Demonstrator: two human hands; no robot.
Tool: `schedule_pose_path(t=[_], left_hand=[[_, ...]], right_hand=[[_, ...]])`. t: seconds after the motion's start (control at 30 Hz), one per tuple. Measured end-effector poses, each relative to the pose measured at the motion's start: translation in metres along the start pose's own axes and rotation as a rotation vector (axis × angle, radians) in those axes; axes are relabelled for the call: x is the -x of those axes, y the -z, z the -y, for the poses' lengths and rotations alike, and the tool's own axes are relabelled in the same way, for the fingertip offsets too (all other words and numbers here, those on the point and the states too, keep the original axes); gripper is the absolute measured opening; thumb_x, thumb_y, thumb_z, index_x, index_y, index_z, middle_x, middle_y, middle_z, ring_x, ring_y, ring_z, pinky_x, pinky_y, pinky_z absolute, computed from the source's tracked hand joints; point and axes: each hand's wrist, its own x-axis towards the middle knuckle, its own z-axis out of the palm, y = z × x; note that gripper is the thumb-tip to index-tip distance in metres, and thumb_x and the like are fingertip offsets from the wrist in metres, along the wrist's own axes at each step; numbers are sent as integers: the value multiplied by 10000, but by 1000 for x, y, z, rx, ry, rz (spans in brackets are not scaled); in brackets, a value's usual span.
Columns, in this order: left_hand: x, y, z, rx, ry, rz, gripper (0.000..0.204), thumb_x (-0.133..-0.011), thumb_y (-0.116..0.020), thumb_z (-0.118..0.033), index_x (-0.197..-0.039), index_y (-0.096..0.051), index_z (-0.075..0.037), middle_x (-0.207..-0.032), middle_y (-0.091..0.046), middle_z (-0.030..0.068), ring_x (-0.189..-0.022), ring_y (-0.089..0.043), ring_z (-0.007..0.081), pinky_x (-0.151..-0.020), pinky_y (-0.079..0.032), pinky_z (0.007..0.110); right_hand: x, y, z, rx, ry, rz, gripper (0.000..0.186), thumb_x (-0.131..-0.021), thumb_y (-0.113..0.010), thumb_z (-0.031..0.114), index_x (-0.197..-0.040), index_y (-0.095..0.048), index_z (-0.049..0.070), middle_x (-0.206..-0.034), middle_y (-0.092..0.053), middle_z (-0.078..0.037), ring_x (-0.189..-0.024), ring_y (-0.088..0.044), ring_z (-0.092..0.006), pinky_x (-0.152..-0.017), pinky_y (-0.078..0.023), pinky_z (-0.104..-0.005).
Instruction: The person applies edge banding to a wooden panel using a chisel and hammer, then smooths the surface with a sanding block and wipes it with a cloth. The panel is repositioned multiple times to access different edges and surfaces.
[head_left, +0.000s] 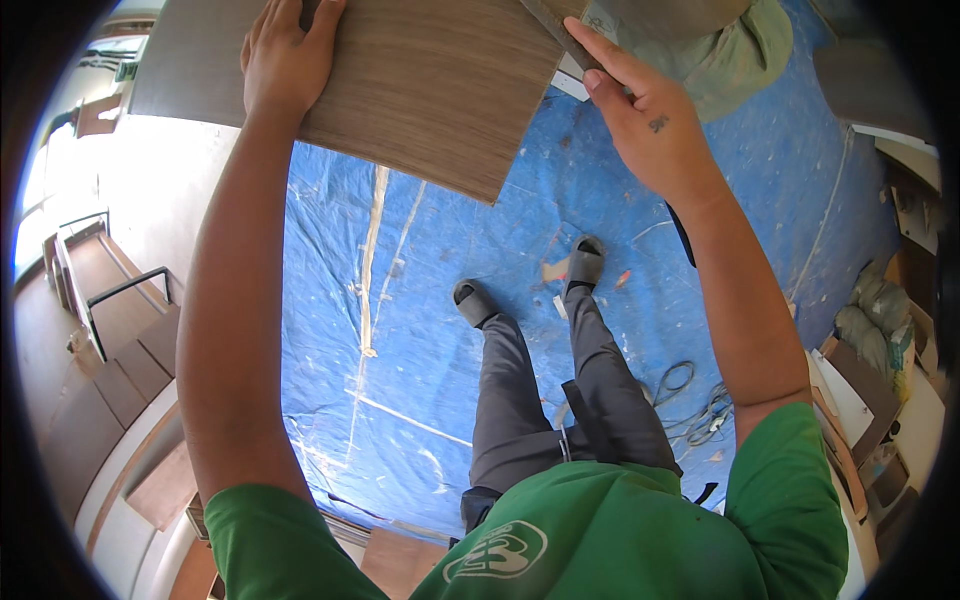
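Observation:
A brown wood-grain board (420,110) fills the top middle, its near corner over the blue floor sheet. My left hand (285,55) rests on the board's left part, thumb apart and fingers slightly bent on the surface. My right hand (645,120) grips a long, narrow dark flat tool (550,28), like a file, at the board's right edge, index finger stretched along it. What lies under the board is mostly hidden.
A blue sheet (400,260) covers the floor around my sandalled feet (585,262). Coiled cables (705,410) lie lower right. A pale green draped cloth (740,70) is upper right. Panels and a black frame (130,285) line the left; bags (870,315) and offcuts line the right.

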Motion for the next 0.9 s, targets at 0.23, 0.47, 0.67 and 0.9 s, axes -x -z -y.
schedule_pose_path(t=[0.23,0.47,0.67,0.9], left_hand=[[5,6,-4,6,-41,-34,658,-1025,-520,-527,-1483,-518,-54,-1569,-465,190,-1476,-380,374,-1235,-275,449],[0,2,-5,-29,-4,14,667,-1027,-512,-538,-1496,-506,-64,-1592,-442,171,-1503,-340,359,-1250,-243,454],[0,3,-2,-32,21,25,666,-1030,-509,-536,-1508,-492,-73,-1606,-422,167,-1507,-331,356,-1253,-240,452],[-1,4,-4,-46,7,27,665,-1033,-497,-538,-1512,-487,-77,-1607,-420,166,-1508,-328,356,-1254,-239,454]], right_hand=[[30,-18,5,36,95,41,411,-1041,-618,147,-1440,-626,244,-738,-597,-7,-597,-436,-94,-570,-426,-258],[29,-20,14,20,63,47,437,-1027,-643,105,-1445,-622,230,-769,-644,25,-614,-399,-49,-560,-406,-233],[51,-24,11,151,147,80,442,-994,-623,73,-1420,-631,188,-792,-703,-143,-627,-654,-267,-594,-513,-364],[38,-25,17,101,102,39,450,-1005,-633,94,-1434,-625,231,-722,-629,-123,-592,-565,-217,-560,-471,-341]])
